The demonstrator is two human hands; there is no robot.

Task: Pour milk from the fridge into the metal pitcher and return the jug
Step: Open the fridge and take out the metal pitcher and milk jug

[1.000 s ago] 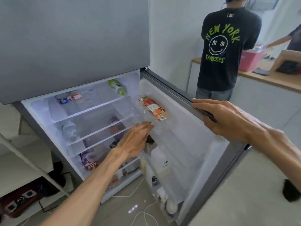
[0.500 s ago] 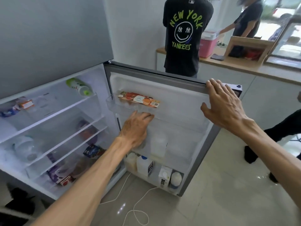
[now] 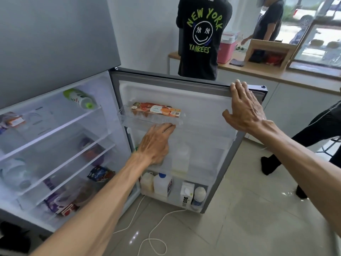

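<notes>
While the right hand (image 3: 243, 111) rests on the door's top edge (image 3: 184, 80), floor (image 3: 258, 209) lies bare.

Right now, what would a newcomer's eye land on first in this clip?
The open fridge door fills the middle, the right hand resting flat on its top edge. The left hand reaches toward the door's middle bin, below the orange packet. Milk jugs stand in the bottom bin.
</notes>
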